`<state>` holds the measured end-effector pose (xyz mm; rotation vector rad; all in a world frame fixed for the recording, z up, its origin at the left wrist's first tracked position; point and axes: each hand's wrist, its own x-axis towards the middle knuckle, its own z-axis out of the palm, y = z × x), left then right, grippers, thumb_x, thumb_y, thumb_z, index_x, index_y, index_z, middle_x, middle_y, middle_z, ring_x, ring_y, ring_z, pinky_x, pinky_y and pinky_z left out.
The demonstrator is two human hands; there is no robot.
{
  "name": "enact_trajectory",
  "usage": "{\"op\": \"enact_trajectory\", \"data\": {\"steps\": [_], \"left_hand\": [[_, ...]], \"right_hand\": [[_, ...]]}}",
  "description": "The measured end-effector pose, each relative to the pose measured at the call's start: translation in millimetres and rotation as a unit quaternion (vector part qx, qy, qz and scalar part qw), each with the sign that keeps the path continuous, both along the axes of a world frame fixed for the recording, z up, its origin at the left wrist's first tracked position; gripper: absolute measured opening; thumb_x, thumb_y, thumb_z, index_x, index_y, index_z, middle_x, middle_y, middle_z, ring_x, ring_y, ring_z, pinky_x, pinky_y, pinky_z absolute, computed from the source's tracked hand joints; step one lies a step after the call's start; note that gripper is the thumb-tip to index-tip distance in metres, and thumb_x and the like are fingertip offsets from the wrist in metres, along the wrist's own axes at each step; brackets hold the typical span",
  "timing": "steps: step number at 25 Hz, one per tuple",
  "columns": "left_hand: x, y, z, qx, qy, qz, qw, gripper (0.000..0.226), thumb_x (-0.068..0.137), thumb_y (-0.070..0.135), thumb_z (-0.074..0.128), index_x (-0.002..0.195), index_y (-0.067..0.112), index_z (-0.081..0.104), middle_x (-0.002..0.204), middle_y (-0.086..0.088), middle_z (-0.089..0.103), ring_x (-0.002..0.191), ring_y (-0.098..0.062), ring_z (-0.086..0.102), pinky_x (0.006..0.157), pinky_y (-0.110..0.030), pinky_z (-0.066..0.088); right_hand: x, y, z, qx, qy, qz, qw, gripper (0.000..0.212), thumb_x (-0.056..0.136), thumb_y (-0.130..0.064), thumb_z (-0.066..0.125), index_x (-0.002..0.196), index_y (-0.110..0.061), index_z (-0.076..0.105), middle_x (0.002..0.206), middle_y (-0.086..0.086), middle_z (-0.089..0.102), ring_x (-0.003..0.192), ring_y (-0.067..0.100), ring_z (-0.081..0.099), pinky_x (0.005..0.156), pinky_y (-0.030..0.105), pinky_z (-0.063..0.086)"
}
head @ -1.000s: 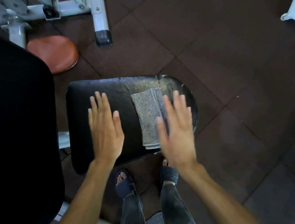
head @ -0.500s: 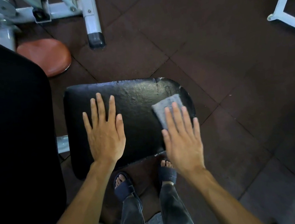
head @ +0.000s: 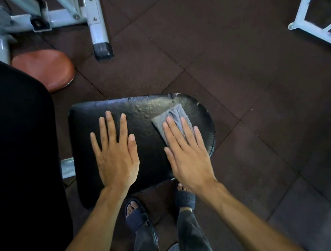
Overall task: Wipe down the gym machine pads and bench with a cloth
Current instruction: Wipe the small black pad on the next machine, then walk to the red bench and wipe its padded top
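A black seat pad [head: 144,111] with a worn, cracked right rim sits in the middle of the head view. My left hand [head: 115,152] rests flat on its left half with fingers spread and straight. My right hand [head: 186,152] presses flat on a folded grey cloth [head: 171,116] at the pad's right side. Only the cloth's far end shows beyond my fingertips. A large black back pad [head: 14,154] fills the left side of the view.
A round brown pad [head: 45,69] lies on the floor at upper left, beside a white machine frame [head: 95,19] with a black foot cap. Another white frame [head: 321,12] stands at upper right. My sandalled feet [head: 137,212] stand on dark rubber tiles below the seat.
My right hand came down on the cloth and slid it to the right side of the seat, so the cloth shows shorter. My left hand settled flat on the pad.
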<state>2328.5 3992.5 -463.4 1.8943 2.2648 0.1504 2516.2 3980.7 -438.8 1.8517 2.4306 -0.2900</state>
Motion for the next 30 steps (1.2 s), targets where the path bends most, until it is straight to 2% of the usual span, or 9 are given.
{"op": "enact_trajectory", "data": {"steps": [6, 9, 12, 16, 18, 20, 23, 27, 30], "left_hand": [[-0.7, 1.0, 1.9, 0.000, -0.016, 0.002, 1.000, 0.056, 0.105, 0.041, 0.016, 0.158, 0.022, 0.015, 0.167, -0.008, 0.005, 0.155, -0.024, 0.001, 0.124, -0.053, 0.008], [-1.0, 2.7, 1.7, 0.002, -0.021, -0.003, 1.000, 0.056, 0.105, 0.040, 0.016, 0.158, 0.022, 0.013, 0.167, -0.008, 0.005, 0.155, -0.024, 0.001, 0.124, -0.053, 0.006], [-1.5, 5.2, 1.7, -0.006, -0.027, -0.005, 1.000, 0.055, 0.106, 0.038, 0.019, 0.158, 0.022, 0.014, 0.167, -0.009, 0.004, 0.155, -0.025, 0.001, 0.123, -0.053, 0.005], [-0.7, 9.3, 25.2, -0.083, -0.059, -0.028, 0.994, 0.057, 0.105, 0.039, 0.019, 0.158, 0.019, 0.012, 0.167, -0.010, -0.001, 0.155, -0.026, -0.006, 0.124, -0.055, 0.002], [7.8, 4.7, 46.5, -0.111, -0.050, -0.066, 0.990, 0.058, 0.105, 0.040, 0.018, 0.158, 0.016, 0.016, 0.167, -0.011, 0.003, 0.155, -0.026, -0.003, 0.124, -0.055, 0.003], [28.5, -6.6, 67.3, -0.114, -0.038, -0.131, 0.984, 0.057, 0.105, 0.039, 0.018, 0.157, 0.015, 0.022, 0.166, -0.011, 0.010, 0.155, -0.025, 0.003, 0.124, -0.053, 0.006], [87.6, -31.8, 101.4, -0.125, -0.028, -0.244, 0.961, 0.061, 0.102, 0.043, 0.014, 0.153, 0.015, 0.032, 0.163, -0.012, 0.023, 0.154, -0.025, 0.014, 0.122, -0.050, 0.015], [194.0, -79.2, 142.6, -0.175, -0.019, -0.393, 0.903, 0.074, 0.097, 0.052, 0.005, 0.148, 0.015, 0.043, 0.158, -0.013, 0.036, 0.150, -0.028, 0.027, 0.119, -0.050, 0.025], [282.7, -113.4, 168.8, -0.223, 0.004, -0.491, 0.842, 0.074, 0.096, 0.053, 0.000, 0.154, 0.018, 0.032, 0.164, -0.010, 0.024, 0.154, -0.024, 0.013, 0.123, -0.046, 0.015]], "right_hand": [[-23.3, 8.6, 3.4, 0.010, -0.001, -0.129, 0.992, 0.064, 0.103, -0.046, 0.030, 0.158, -0.022, 0.009, 0.168, 0.004, -0.003, 0.154, 0.029, -0.006, 0.121, 0.061, 0.005], [-26.5, 18.2, -4.8, 0.033, -0.008, -0.140, 0.990, 0.065, 0.103, -0.053, 0.026, 0.158, -0.023, 0.010, 0.168, 0.002, 0.001, 0.155, 0.028, 0.001, 0.120, 0.058, 0.009], [-27.4, 21.9, -14.5, 0.062, -0.015, -0.133, 0.989, 0.058, 0.105, -0.043, 0.029, 0.157, -0.020, 0.016, 0.167, 0.002, 0.012, 0.153, 0.029, 0.013, 0.121, 0.053, 0.021], [-26.9, 26.9, -6.9, 0.037, 0.073, -0.170, 0.982, 0.059, 0.098, -0.019, 0.057, 0.152, -0.011, 0.033, 0.161, 0.003, 0.032, 0.148, 0.027, 0.031, 0.118, 0.044, 0.035], [-16.9, 18.1, 9.8, -0.018, 0.162, -0.198, 0.967, 0.050, 0.102, -0.020, 0.048, 0.150, -0.009, 0.037, 0.159, 0.005, 0.035, 0.148, 0.025, 0.032, 0.117, 0.042, 0.036], [3.5, -1.6, 32.3, -0.063, 0.276, -0.249, 0.926, 0.048, 0.107, -0.025, 0.034, 0.153, -0.012, 0.030, 0.162, 0.002, 0.027, 0.152, 0.020, 0.021, 0.121, 0.038, 0.029], [53.0, -61.8, 74.7, -0.109, 0.407, -0.370, 0.828, 0.048, 0.108, -0.028, 0.031, 0.154, -0.017, 0.028, 0.163, -0.001, 0.027, 0.152, 0.017, 0.018, 0.122, 0.027, 0.020], [141.3, -156.7, 113.0, -0.104, 0.439, -0.526, 0.721, 0.048, 0.107, -0.028, 0.034, 0.153, -0.012, 0.031, 0.159, 0.004, 0.034, 0.149, 0.017, 0.029, 0.121, 0.024, 0.020], [207.2, -213.3, 128.4, -0.081, 0.441, -0.632, 0.633, 0.049, 0.106, -0.030, 0.036, 0.151, -0.011, 0.034, 0.156, 0.006, 0.041, 0.145, 0.020, 0.036, 0.120, 0.031, 0.028]]}}
